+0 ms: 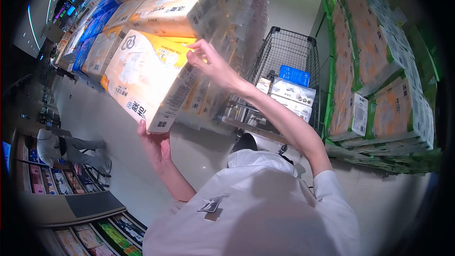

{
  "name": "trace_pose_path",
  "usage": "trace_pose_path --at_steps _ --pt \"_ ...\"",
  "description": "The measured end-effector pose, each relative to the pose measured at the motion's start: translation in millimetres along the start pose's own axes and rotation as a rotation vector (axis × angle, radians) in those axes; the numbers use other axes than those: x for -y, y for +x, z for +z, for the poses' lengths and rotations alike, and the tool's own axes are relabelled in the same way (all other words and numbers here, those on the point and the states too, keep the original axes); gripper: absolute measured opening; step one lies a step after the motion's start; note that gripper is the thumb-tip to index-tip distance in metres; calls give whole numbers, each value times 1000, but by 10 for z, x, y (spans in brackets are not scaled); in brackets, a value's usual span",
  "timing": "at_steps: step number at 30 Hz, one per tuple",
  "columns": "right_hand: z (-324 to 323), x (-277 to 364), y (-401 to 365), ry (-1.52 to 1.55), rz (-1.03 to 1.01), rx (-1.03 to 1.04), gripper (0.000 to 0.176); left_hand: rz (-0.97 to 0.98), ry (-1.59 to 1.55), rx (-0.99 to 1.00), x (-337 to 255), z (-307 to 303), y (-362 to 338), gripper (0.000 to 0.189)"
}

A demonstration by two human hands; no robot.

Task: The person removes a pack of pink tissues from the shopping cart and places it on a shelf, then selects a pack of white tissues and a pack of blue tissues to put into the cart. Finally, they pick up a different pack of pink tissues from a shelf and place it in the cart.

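Observation:
A large white, yellow and orange tissue pack (142, 76) is tilted in front of a stack of similar packs. My left hand (158, 143) supports its lower end from below, thumb up on the front edge and the other fingers hidden beneath. At the pack's upper right corner, my right hand (204, 58) pinches the yellow wrapping with thumb and forefinger. Behind it, more orange and white packs (166, 9) are piled up, with blue packs (97, 16) farther left.
To the right stands a wire shopping cart (284, 42) holding a blue pack (295, 75) and white packs (291, 92). Green-edged packs (388, 109) are stacked at the far right. A person (61, 148) stands by shelves (61, 180) on the left.

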State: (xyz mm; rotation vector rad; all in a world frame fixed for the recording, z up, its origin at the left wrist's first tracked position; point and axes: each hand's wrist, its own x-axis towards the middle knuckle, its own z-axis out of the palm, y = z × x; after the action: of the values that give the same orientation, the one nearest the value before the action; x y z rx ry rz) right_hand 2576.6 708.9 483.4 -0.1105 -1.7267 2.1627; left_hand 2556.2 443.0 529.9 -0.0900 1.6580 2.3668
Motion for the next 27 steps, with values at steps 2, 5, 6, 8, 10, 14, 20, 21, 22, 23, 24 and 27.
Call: trace_pose_path --at_steps 2,5,6,8,10,14,20,21,22,23,24,27 --pt "7 -34 -135 131 13 19 67 13 -35 -22 137 -122 -137 79" --pt "-61 119 -495 268 3 80 58 28 20 -35 247 -158 -447 86" --pt "-79 67 -625 296 -29 41 51 30 64 -27 305 -232 -532 92" --pt "-214 -45 -936 392 -46 55 57 13 193 81 430 -486 -635 119" --pt "-429 -231 -1257 516 -12 53 69 -13 388 274 495 -685 -807 124" --pt "-780 -383 -2005 723 247 12 124 -324 607 831 646 -835 -931 117" --pt "-1378 -1041 -3287 720 508 -516 83 -359 665 969 1241 386 -1256 127" --pt "-1437 -957 -3368 718 537 -583 77 -379 614 931 1359 456 -1246 128" --pt "-1457 -898 -3439 760 552 -641 65 -402 565 893 1516 491 -1232 129" --pt "-1478 -884 -3520 703 560 -658 65 -425 517 856 1671 528 -1216 131" --pt "-1499 -913 -3596 647 565 -673 65 -416 542 887 1781 537 -1158 123" --pt "-1424 -965 -3633 589 547 -855 61 -571 475 874 1890 661 -996 116"
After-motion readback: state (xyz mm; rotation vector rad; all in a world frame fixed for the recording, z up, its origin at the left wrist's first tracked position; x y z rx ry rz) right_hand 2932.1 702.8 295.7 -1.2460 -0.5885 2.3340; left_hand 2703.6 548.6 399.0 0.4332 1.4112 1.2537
